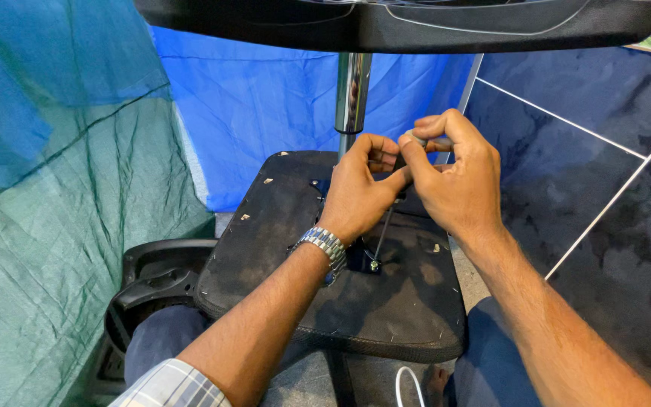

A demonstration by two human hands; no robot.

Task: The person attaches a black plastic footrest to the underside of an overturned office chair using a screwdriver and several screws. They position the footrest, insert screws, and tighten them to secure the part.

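1. A black armrest piece [156,283] is lying beside the left edge of an upturned black chair seat [408,301].
2. The left hand [356,196] is curling shut near the seat's far edge, its fingers closing on a thin metal lever [383,237].
3. The lever's long axis is running from the seat's middle up toward the chrome gas-lift column [353,90].
4. The right hand [457,181] is pinching the lever's small top end; fitting it seems underway, needing a careful, steady press.
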